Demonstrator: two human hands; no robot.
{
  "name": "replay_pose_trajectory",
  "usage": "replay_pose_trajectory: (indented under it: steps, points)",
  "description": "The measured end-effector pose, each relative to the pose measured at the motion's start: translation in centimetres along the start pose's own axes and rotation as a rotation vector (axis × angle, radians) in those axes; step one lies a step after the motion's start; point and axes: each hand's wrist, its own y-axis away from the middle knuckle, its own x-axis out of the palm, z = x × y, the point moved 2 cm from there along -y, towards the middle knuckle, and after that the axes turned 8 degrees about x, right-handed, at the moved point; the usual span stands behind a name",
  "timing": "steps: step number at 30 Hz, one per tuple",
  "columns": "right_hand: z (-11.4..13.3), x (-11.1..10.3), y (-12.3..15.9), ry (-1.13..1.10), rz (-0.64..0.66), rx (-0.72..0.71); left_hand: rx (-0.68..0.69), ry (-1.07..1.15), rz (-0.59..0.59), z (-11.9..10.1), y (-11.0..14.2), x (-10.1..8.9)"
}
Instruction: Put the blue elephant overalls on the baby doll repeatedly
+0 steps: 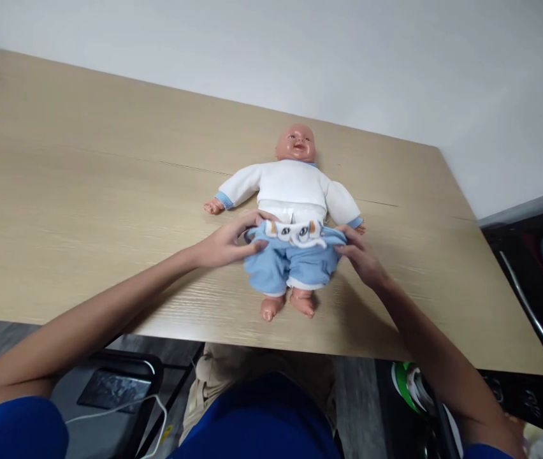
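A baby doll [291, 185] lies on its back on the table, its head toward the wall and its arms spread. It wears a white long-sleeved top with blue cuffs. Light blue overalls [271, 268] cover its legs, with the bare feet sticking out below. The white bib with two printed eyes is folded at the waist. My left hand [231, 241] pinches the left side of the waistband between thumb and fingers. On the opposite side, my right hand [361, 254] grips the other edge of the waistband.
The wooden table [109, 191] stretches far to the left and meets a pale wall [300, 57]. Below its front edge at left stands a chair [109, 408] with a dark flat device [113, 389] and a white cable. Dark items and a green-white roll [410, 386] sit at lower right.
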Motion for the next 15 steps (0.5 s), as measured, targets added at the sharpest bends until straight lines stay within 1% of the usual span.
replay_pose_trajectory:
  steps: [3, 5, 8, 11, 13, 15]
  points:
    - [-1.2, 1.0, -2.7, -0.131, -0.111, 0.111, -0.118, 0.183, -0.226, 2.2, -0.9, 0.4]
    - [-1.9, 1.9, -3.6, -0.208, -0.144, 0.138, -0.173, 0.209, -0.305, 3.3, -0.8, 0.6]
    - [-2.8, 3.2, -3.5, -0.326, -0.153, 0.171, -0.23, 0.206, -0.306, 4.1, -0.3, 0.8]
    - [-3.1, 4.1, -2.9, -0.342, -0.144, 0.179, -0.233, 0.235, -0.31, 4.1, 0.0, 1.0]
    - [-3.4, 4.0, -2.7, -0.332, -0.144, 0.178, -0.244, 0.277, -0.335, 4.0, -0.1, 1.1]
    - [-3.6, 3.3, -2.8, -0.312, -0.112, 0.187, -0.269, 0.306, -0.355, 4.0, -0.3, 0.9]
